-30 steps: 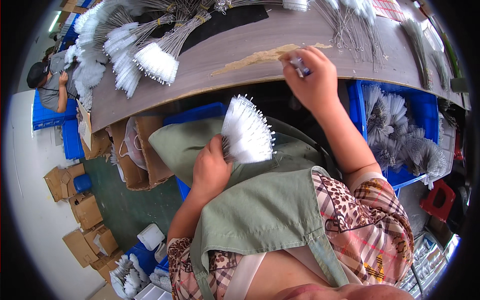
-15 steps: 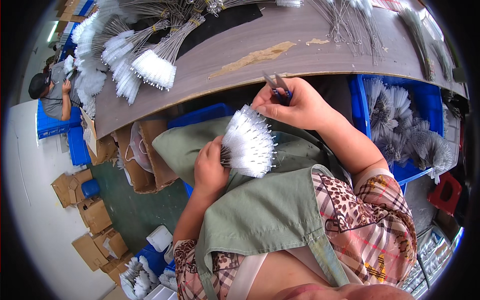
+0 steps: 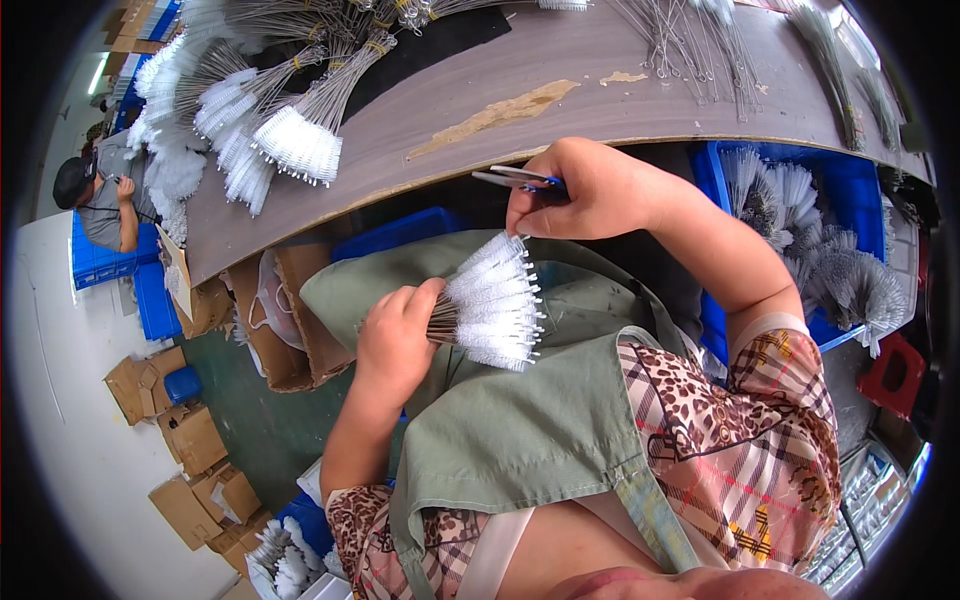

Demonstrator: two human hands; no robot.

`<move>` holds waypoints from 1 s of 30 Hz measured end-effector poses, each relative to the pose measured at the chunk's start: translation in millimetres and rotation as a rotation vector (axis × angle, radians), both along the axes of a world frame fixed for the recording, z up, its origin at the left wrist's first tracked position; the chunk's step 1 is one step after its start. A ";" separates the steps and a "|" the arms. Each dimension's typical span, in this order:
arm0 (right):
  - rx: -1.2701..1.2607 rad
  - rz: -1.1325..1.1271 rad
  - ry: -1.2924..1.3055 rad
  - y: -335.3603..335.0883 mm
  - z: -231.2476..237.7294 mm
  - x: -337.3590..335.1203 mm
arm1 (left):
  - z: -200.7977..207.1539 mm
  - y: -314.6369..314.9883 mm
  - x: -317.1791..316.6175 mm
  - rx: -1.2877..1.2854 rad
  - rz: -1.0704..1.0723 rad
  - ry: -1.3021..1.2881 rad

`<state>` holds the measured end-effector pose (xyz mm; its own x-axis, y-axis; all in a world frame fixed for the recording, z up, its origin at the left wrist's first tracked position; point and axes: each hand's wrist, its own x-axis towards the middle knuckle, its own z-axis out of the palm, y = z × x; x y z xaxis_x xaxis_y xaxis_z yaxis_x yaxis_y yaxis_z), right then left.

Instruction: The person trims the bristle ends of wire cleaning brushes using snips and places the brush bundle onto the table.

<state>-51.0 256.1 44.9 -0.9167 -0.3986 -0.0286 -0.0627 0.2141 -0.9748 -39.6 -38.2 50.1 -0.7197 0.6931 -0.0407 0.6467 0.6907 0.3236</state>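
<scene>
A bundle of white bristle brushes (image 3: 495,302) with wire stems fans out over my lap. My left hand (image 3: 395,335) is closed around the stems, and the bristle ends point right. My right hand (image 3: 585,195) is closed on a small pair of scissors (image 3: 518,179) with blue on the handle; the blades stick out to the left, parted a little. The thumb and finger of that same hand touch the upper edge of the brush tips. What they pinch there is too small to make out. A green apron (image 3: 530,430) lies beneath the bundle.
The worktable (image 3: 430,110) runs across ahead, with tied brush bundles (image 3: 300,145) at its left and loose wire brushes (image 3: 690,45) at its right. A blue crate (image 3: 850,200) of brushes stands at the right. Below the table is an open cardboard box (image 3: 290,340). A co-worker (image 3: 105,200) sits far left.
The brush bundle has tilted and sits slightly lower, showing more stem. My right hand has turned, swinging the scissor blades from pointing up to pointing left.
</scene>
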 end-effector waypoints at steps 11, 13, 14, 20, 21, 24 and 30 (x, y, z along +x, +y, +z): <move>0.623 0.325 0.163 -17.7 32.7 -9.6 | 34.7 7.0 -16.5 -0.199 -0.180 -0.085; 0.596 0.263 0.258 -12.9 14.3 -10.6 | 33.5 6.6 -17.6 -0.208 -0.184 -0.100; 0.565 0.205 0.352 -8.5 6.0 -13.3 | 29.7 4.6 -17.8 -0.208 -0.184 -0.101; 0.339 0.012 -0.018 18.3 15.9 -15.2 | 20.1 -1.9 -11.2 -0.137 -0.153 -0.050; 0.312 0.058 -0.030 17.9 13.0 -11.1 | 20.3 -2.3 -10.3 -0.126 -0.152 -0.029; 0.018 0.074 -0.079 10.5 -6.3 6.8 | 22.6 -2.1 -9.1 -0.115 -0.143 0.012; -0.315 -0.111 -0.038 -17.0 -45.5 38.5 | 16.3 -2.1 -10.0 -0.079 -0.141 0.036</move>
<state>-12.4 239.1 -0.6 -0.9556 -0.2913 0.0451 -0.0181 -0.0947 -0.9953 -49.7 -40.3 66.4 -0.6174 0.7830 -0.0756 0.7493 0.6147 0.2466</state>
